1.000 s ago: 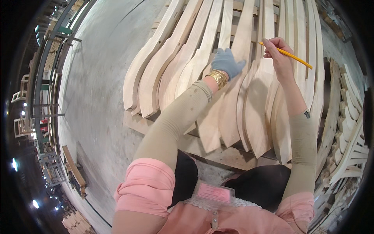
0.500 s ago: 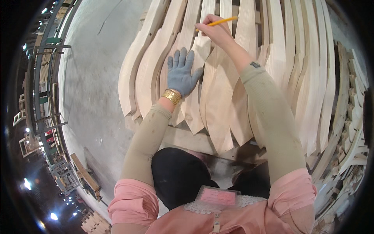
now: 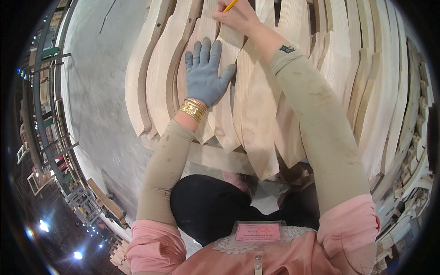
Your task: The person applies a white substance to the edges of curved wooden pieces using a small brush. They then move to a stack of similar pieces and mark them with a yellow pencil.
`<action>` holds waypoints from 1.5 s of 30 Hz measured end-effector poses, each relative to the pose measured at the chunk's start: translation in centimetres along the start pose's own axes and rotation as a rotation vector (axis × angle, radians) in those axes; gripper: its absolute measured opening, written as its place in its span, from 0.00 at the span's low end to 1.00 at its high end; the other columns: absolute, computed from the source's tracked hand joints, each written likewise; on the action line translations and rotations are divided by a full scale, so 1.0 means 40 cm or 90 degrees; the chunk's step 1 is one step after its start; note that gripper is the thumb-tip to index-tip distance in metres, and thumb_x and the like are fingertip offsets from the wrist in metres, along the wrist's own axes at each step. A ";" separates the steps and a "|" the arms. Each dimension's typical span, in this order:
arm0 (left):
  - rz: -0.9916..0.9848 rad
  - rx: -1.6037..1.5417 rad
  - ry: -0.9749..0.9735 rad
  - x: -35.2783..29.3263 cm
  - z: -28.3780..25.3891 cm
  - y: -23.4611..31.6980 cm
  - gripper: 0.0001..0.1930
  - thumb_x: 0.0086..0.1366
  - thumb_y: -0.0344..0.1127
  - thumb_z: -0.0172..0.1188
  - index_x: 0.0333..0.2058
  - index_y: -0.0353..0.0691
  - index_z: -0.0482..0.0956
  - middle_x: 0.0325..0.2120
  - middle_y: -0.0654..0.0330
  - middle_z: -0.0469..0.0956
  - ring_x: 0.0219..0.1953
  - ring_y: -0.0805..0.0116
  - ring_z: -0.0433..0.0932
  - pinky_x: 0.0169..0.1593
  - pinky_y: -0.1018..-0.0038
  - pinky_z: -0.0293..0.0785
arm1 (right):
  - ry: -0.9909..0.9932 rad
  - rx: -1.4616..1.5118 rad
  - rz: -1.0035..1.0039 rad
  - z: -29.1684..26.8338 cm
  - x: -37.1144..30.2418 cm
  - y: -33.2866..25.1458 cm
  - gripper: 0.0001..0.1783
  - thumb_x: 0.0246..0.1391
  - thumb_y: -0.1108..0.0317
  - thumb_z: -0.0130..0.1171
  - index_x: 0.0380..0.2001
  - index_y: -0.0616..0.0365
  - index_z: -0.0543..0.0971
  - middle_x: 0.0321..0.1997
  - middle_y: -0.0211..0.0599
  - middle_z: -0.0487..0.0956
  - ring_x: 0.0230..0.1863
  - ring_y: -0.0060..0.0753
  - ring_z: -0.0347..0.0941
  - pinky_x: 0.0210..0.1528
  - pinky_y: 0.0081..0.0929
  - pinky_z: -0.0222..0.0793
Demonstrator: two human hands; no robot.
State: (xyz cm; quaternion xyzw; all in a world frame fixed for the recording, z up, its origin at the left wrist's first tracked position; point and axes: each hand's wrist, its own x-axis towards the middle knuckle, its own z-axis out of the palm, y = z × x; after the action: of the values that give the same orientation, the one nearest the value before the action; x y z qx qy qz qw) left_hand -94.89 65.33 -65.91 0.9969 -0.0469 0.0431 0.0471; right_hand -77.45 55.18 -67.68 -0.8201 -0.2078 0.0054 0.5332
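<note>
My left hand [image 3: 205, 73], in a grey glove, lies flat with its fingers stretched on the pale curved wooden pieces [image 3: 256, 123]. Gold bangles [image 3: 193, 109] circle that wrist. Farther off, my bare right hand [image 3: 239, 17] grips a yellow pencil [image 3: 230, 5]. The pencil's tip points down at one of the wooden pieces, just beyond my left fingertips; whether it touches the wood I cannot tell. Several such pieces lie side by side, their pointed ends toward me. Two at the left have a small dark hole each.
Grey concrete floor [image 3: 98, 91] stretches to the left of the wood. Metal racking [image 3: 45, 105] stands at the far left, with a wooden beam [image 3: 106, 201] low beside it. More stacked wooden parts [image 3: 415, 169] line the right side. My black-clad knees [image 3: 208, 201] are close to the near ends.
My right hand has moved farther away and slightly left with the pencil, which now stands steeper. My left hand stays flat on the wood. The whole view has shifted a little.
</note>
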 end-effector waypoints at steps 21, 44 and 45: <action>0.004 0.021 0.002 0.003 0.000 0.004 0.35 0.63 0.57 0.44 0.62 0.41 0.55 0.63 0.46 0.52 0.66 0.47 0.48 0.66 0.54 0.38 | 0.027 -0.013 -0.038 -0.003 0.008 0.000 0.13 0.37 0.60 0.57 0.19 0.60 0.74 0.19 0.49 0.74 0.24 0.46 0.73 0.28 0.35 0.68; 0.063 -0.082 0.039 0.080 -0.094 -0.050 0.24 0.57 0.51 0.53 0.46 0.38 0.72 0.45 0.46 0.70 0.47 0.47 0.69 0.49 0.54 0.66 | -0.026 0.102 -0.021 -0.397 -0.125 -0.140 0.14 0.51 0.64 0.61 0.18 0.54 0.70 0.18 0.30 0.73 0.19 0.18 0.69 0.21 0.16 0.67; 0.041 -0.082 0.131 0.081 -0.104 -0.107 0.24 0.57 0.50 0.54 0.46 0.39 0.72 0.44 0.46 0.71 0.46 0.47 0.70 0.49 0.55 0.67 | -0.052 0.059 -0.040 -0.428 -0.154 -0.151 0.13 0.53 0.64 0.60 0.19 0.55 0.71 0.18 0.29 0.74 0.20 0.17 0.70 0.21 0.15 0.67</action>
State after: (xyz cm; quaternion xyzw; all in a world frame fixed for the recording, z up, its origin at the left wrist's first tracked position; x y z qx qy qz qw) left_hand -91.58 69.68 -61.86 0.9801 -0.0766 0.1437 0.1139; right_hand -81.17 40.21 -56.32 -0.7868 -0.2546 0.0314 0.5614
